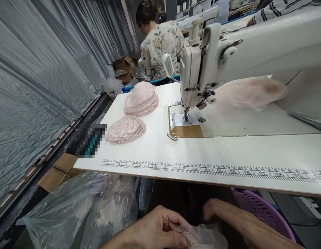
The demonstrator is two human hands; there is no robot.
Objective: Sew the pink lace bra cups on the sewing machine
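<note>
Lace piece (193, 240) pinched in left hand (160, 226), in front of worktop (155, 150).
Right hand (217, 209) blurred nearby; grip can't be told.

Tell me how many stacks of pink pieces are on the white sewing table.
2. The flatter stack lies nearer the printed ruler; the taller stack is just beyond it. Both are left of the sewing machine, which could hide others.

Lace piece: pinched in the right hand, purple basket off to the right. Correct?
Wrong hand: the head view shows the lace piece pinched in the left hand. The purple basket is off to the right, as you said.
</note>
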